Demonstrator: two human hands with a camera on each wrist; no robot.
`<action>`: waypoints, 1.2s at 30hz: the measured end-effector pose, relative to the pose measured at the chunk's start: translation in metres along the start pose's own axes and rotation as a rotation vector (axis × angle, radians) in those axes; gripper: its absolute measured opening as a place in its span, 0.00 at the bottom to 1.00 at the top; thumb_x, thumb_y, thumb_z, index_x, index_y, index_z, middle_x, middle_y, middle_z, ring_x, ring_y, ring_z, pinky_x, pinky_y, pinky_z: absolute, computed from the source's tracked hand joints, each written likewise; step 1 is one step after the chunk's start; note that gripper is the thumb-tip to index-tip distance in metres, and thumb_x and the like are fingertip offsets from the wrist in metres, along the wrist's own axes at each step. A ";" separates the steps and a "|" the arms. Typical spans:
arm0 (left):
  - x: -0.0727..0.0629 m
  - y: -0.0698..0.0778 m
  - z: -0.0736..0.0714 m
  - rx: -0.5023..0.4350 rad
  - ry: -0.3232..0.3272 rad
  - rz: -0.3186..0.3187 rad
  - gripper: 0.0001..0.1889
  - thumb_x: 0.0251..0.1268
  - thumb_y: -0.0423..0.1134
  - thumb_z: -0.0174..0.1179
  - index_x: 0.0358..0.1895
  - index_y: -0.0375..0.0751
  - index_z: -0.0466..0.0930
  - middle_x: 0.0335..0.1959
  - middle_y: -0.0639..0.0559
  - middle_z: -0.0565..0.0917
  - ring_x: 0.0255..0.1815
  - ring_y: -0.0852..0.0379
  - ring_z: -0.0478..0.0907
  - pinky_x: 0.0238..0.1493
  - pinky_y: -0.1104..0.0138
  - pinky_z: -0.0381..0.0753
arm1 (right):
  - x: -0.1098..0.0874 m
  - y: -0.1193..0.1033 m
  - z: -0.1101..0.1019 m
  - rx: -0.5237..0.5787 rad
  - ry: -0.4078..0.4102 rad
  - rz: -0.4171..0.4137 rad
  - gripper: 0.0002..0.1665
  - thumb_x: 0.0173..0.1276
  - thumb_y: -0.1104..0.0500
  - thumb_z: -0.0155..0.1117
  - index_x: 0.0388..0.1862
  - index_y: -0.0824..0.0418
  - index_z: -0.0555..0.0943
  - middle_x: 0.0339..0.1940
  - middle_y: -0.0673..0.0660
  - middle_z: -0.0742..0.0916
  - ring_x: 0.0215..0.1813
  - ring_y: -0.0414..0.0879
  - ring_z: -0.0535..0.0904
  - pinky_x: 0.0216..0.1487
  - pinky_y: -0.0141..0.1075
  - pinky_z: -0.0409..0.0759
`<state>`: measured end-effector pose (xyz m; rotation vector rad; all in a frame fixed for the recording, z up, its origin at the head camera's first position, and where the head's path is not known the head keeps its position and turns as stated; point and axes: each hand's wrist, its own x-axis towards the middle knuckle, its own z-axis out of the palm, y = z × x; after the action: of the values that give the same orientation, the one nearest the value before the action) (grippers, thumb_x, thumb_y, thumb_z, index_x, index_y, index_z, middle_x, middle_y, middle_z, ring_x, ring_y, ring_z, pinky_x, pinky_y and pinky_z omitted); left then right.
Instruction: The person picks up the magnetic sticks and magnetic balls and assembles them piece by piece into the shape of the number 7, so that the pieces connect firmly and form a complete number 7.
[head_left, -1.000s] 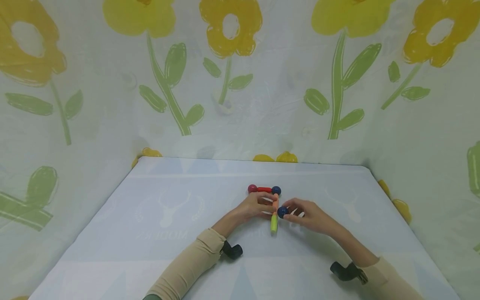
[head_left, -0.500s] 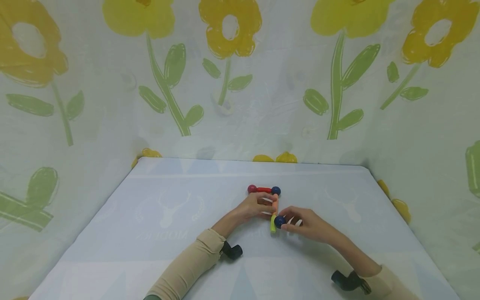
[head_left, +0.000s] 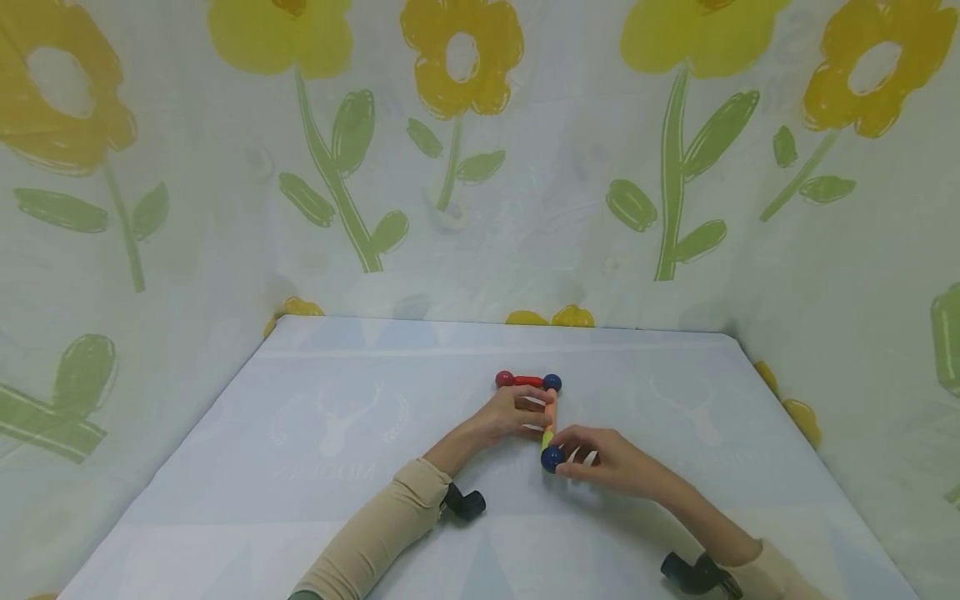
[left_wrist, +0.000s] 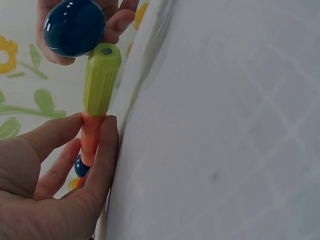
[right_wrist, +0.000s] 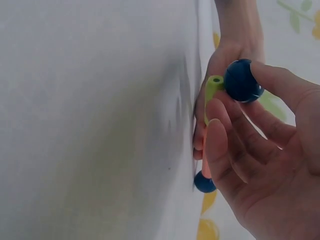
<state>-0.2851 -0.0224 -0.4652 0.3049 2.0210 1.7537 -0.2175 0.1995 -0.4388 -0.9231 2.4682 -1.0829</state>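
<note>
My left hand [head_left: 508, 414] pinches an orange magnetic rod [left_wrist: 91, 131] between thumb and finger. A yellow-green rod [left_wrist: 101, 82] joins end to end with it and points toward me, its round end face showing. My right hand [head_left: 615, 460] holds a glossy dark blue ball [head_left: 552, 459] with thumb and fingertips, right at that near end; in the left wrist view the ball overlaps the rod's corner. At the orange rod's far end sits a second blue ball [head_left: 552, 382]. From there a red rod [head_left: 528, 381] runs left to a crimson ball [head_left: 505, 379].
A pale printed cloth covers the table [head_left: 315, 467], whose back edge meets a flower-patterned curtain [head_left: 525, 250]. Black wrist-camera mounts hang under the left wrist [head_left: 467, 505] and the right wrist [head_left: 690, 575].
My right hand has brought the blue ball toward me and slightly left, along the yellow-green rod to its near end. My left hand and the joined pieces stay in place.
</note>
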 end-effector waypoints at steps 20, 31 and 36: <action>0.000 -0.001 0.000 0.030 0.005 0.013 0.20 0.60 0.35 0.69 0.56 0.40 0.80 0.50 0.44 0.83 0.47 0.54 0.80 0.48 0.58 0.86 | 0.001 -0.001 0.011 0.044 -0.090 -0.070 0.20 0.69 0.50 0.64 0.56 0.55 0.78 0.41 0.51 0.89 0.39 0.36 0.83 0.41 0.30 0.84; -0.002 0.002 0.001 0.032 0.011 0.014 0.20 0.60 0.35 0.68 0.56 0.40 0.79 0.52 0.43 0.83 0.48 0.54 0.79 0.48 0.58 0.86 | 0.002 0.001 0.012 0.016 -0.106 -0.092 0.21 0.67 0.50 0.66 0.57 0.51 0.77 0.42 0.50 0.89 0.39 0.34 0.83 0.42 0.27 0.83; -0.001 0.001 0.000 0.042 0.013 0.008 0.20 0.60 0.35 0.69 0.56 0.41 0.79 0.51 0.43 0.83 0.48 0.54 0.79 0.48 0.58 0.86 | 0.003 0.000 0.014 -0.022 -0.093 -0.109 0.22 0.67 0.49 0.66 0.58 0.51 0.77 0.42 0.49 0.89 0.40 0.33 0.82 0.41 0.28 0.83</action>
<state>-0.2845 -0.0222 -0.4641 0.3161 2.0707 1.7237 -0.2135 0.1900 -0.4484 -1.1005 2.3836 -1.0244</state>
